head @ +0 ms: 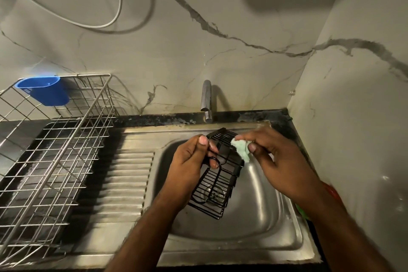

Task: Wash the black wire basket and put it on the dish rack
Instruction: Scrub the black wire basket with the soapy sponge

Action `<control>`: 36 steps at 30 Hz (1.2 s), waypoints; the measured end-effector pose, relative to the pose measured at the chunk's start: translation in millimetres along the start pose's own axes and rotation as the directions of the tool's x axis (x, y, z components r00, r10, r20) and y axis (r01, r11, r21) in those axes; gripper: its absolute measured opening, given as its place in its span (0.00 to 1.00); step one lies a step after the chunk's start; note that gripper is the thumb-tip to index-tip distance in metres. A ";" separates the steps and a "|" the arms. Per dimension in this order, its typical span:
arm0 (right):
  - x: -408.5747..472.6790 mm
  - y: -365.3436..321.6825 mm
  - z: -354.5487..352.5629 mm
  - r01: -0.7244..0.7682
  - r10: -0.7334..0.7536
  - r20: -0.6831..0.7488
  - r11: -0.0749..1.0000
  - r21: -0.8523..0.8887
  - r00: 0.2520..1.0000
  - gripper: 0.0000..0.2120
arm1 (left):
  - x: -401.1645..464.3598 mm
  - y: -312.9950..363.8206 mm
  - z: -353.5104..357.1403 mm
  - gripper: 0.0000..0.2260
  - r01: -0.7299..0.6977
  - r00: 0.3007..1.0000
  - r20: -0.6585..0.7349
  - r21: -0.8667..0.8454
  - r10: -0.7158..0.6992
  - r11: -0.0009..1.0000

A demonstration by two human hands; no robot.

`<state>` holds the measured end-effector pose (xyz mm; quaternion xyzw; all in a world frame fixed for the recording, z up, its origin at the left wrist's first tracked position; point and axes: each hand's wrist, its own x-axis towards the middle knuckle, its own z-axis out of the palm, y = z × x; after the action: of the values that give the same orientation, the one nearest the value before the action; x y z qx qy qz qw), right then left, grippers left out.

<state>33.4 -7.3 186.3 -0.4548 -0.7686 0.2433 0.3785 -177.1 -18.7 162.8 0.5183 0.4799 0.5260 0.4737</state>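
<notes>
The left hand (194, 157) grips the black wire basket (220, 172) by its near side, thumb up along the rim and fingers curled around the wires, holding it tilted over the bowl of the sink (265, 216) without touching the steel. The right hand (280, 161) pinches a pale green sponge (241, 148) between thumb and fingers and presses it against the far upper end of the basket. So the step in hand looks like the scrubbing part of the wash: both hands are busy, 1 steadying and 1 wiping. The tap (206, 100) stands just behind the basket on the back edge of the sink, and no water can be seen running from it. The next move probably calls for working the sponge along the remaining wires, turning the basket in the left hand to reach the underside, then rinsing it under the tap. Only after that should it go to the dish rack (55, 150), which stands to the left on the counter beside the ribbed draining board (125, 183), with a blue cup (45, 90) hung on its back rail.
</notes>
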 end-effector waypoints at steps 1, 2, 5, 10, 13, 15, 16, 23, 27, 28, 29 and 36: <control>-0.9 -0.5 1.4 -0.013 0.014 0.048 1.000 -0.012 0.999 0.13 | -0.2 0.7 0.0 0.19 -0.015 1.000 -0.009 0.003 0.015 1.000; -1.5 -1.7 2.7 -0.028 0.030 0.092 0.999 -0.022 0.995 0.14 | -0.6 1.4 0.5 0.19 -0.027 0.999 -0.017 0.001 0.027 1.000; -2.2 -4.8 6.5 -0.055 0.058 0.054 0.996 -0.067 0.997 0.22 | -2.1 -0.1 1.8 0.19 -0.045 0.998 -0.032 -0.002 0.045 0.999; -3.3 -2.5 12.3 -0.176 0.173 -0.098 0.984 -0.024 0.980 0.15 | -3.4 0.0 2.4 0.19 -0.068 0.997 -0.044 -0.011 0.068 0.998; -1.4 -3.3 11.1 -0.239 0.258 -0.141 0.961 0.141 0.956 0.15 | -3.0 -1.7 0.7 0.19 -0.082 0.996 -0.029 -0.007 0.082 0.997; 0.6 -6.1 9.3 -0.237 0.255 -0.108 0.960 0.152 0.961 0.17 | -2.5 -3.9 -0.1 0.19 -0.105 0.994 -0.023 0.013 0.105 0.994; 1.8 -7.5 8.0 -0.235 0.243 -0.066 0.966 0.105 0.968 0.17 | -2.5 -4.5 0.0 0.18 -0.108 0.994 -0.021 0.017 0.108 0.994; 12.7 -14.9 5.6 -0.295 0.301 -0.017 0.943 0.153 0.953 0.10 | -6.4 -4.0 3.5 0.18 -0.120 0.993 0.018 0.009 0.120 0.993; 17.0 -17.6 3.9 -0.301 0.295 0.082 0.949 0.092 0.952 0.09 | -8.7 -3.0 3.8 0.17 -0.144 0.987 0.080 0.064 0.138 0.988; 18.7 -17.8 3.4 -0.300 0.289 0.108 0.947 0.115 0.951 0.09 | -9.5 -4.2 3.8 0.17 -0.141 0.986 0.097 0.069 0.134 0.988; 19.9 -17.4 3.9 -0.301 0.284 0.126 0.940 0.158 0.951 0.09 | -10.2 -4.8 4.3 0.17 -0.141 0.985 0.112 0.073 0.132 0.987; 22.1 -16.7 17.4 -0.462 0.431 0.180 0.746 0.479 0.884 0.08 | -7.0 2.0 6.5 0.18 -0.024 0.982 0.189 -0.030 0.030 0.999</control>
<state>4.2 3.9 195.9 -0.5016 -0.5559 0.5337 0.3930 -170.4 -25.8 164.1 0.5660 0.4184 0.4871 0.5170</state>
